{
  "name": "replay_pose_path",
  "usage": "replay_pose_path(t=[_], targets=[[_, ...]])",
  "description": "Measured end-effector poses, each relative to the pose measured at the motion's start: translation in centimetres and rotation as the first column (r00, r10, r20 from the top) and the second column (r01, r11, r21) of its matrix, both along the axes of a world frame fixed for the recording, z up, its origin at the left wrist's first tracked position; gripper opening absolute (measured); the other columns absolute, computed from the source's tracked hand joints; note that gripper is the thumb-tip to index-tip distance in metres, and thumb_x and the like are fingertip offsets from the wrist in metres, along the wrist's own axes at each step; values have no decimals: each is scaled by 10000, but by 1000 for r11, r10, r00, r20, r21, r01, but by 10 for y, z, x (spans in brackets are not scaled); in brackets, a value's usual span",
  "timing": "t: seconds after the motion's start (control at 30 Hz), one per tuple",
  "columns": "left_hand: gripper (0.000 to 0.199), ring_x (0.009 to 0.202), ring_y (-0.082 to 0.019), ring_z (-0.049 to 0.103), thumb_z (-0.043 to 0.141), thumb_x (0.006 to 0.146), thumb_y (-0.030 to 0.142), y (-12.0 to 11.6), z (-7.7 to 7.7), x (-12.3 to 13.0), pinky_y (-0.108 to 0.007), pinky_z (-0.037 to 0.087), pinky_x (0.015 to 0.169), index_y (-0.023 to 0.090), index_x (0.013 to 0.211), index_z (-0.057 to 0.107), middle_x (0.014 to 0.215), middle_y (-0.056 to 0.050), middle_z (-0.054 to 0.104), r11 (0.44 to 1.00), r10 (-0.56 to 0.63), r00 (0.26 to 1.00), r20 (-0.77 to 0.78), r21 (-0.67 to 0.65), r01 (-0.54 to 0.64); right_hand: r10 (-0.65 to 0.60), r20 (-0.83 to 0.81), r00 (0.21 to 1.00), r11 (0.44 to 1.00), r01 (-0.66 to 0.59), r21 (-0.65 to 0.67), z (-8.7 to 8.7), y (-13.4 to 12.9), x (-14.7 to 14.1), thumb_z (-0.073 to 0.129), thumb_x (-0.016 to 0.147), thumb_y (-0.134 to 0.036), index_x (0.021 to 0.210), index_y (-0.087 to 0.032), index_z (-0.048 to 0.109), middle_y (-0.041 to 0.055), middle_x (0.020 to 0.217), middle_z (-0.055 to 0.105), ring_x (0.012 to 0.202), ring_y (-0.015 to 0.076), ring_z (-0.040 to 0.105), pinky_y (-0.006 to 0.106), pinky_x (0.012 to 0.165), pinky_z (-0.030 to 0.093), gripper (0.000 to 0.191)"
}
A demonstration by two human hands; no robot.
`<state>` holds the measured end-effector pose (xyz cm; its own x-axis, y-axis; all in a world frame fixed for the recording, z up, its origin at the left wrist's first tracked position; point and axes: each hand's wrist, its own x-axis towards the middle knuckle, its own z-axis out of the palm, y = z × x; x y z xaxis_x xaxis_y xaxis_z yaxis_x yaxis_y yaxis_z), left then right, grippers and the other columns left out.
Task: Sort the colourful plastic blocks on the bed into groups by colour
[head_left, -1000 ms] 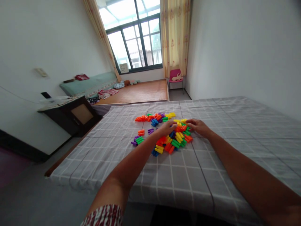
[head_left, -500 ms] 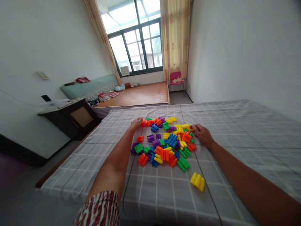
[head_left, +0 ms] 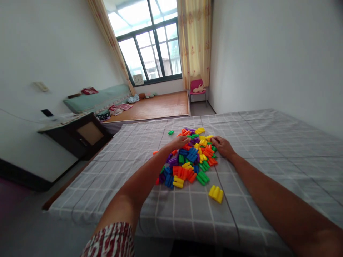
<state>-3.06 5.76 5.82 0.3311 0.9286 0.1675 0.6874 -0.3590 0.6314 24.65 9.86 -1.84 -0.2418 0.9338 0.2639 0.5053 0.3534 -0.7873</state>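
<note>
Plastic building blocks [head_left: 183, 174] in red-orange, yellow, green, blue and purple lie heaped on a grey checked cloth [head_left: 246, 192]. My left hand [head_left: 180, 142] rests against the far left part of the heap, its fingers reaching in among the blocks, with none visibly gripped. At the right edge my right hand [head_left: 222, 145] touches yellow and green blocks, its fingers loosely extended. Part of the heap is hidden behind my left forearm. One yellow block [head_left: 215, 193] lies apart at the near right. Beyond my left hand sits a lone green block [head_left: 170, 132].
Past the cloth-covered surface stands a low bed [head_left: 160, 105] with clothes on it. A dark cabinet [head_left: 85, 135] is on the left, a pink chair [head_left: 197, 85] by the curtain. A white wall runs along the right.
My left hand has moved right, pushing blocks closer together into the heap. A green block is left behind at the far side. My right hand stays at the heap's right edge.
</note>
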Motion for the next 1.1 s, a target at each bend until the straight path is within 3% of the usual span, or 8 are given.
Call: replay_pose_path(t=[0.2,0.33,0.4,0.5,0.6,0.77,0.97,1.1], targets=[[595,1360,-234,414,325,942,590,-78,42,-10,-379,293,1155,197,1303,587,1432,-80,510,988,-99,995,-5,115,99,-13,-53,999,999,11,-48,-2,0,0,467,868,-439,1081,-179,647,74,1013,716,813,184,661,301,702,537,380],[666,1426,-257,315,467,870,627,-148,33,-80,-412,267,1171,248,1417,477,1547,-76,354,994,101,980,-169,-16,-105,-28,42,999,999,26,45,22,-6,4,489,853,-493,966,-173,660,90,910,714,806,202,654,310,726,525,380],[836,1449,-301,254,628,751,642,-179,19,-112,-463,266,1166,288,1471,393,1565,-77,317,976,149,949,-277,-111,-186,158,142,977,987,-151,-56,47,-18,9,556,809,-566,869,-177,653,82,811,699,738,199,650,305,675,528,406],[1066,1462,-342,194,760,623,606,-205,-2,-135,-508,252,1162,312,1523,269,1583,-102,263,962,160,919,-360,-154,-227,596,178,783,739,-449,-502,82,-50,9,735,628,-634,843,-185,638,46,702,671,588,180,640,291,542,523,507],[1138,1472,-342,148,787,603,571,-203,-18,-125,-496,253,1163,285,1542,210,1598,-128,206,972,139,918,-372,-124,-198,756,230,613,574,-452,-683,96,-91,-7,839,466,-600,852,-197,607,2,595,627,474,181,614,286,451,492,604],[1120,1469,-362,142,818,601,468,-174,-32,-80,-494,259,1164,240,1535,243,1592,-152,185,989,127,929,-346,-32,-147,744,476,470,668,-536,-516,82,-129,-37,869,406,-458,828,-218,572,-31,626,609,475,150,585,258,470,468,568],[878,1473,-338,135,772,696,430,-143,-39,-33,-476,204,1191,227,1464,395,1599,-144,120,982,156,952,-263,149,-119,659,520,544,700,-696,-160,77,-107,-36,775,531,-217,862,-202,626,41,909,665,780,196,619,266,672,476,363],[714,1466,-314,180,707,767,452,-118,-42,-2,-480,250,1177,257,1408,462,1586,-112,194,971,175,968,-178,192,-141,489,360,794,838,-543,59,69,-80,-40,698,675,-221,955,-186,636,63,950,667,863,211,624,312,777,486,289]])
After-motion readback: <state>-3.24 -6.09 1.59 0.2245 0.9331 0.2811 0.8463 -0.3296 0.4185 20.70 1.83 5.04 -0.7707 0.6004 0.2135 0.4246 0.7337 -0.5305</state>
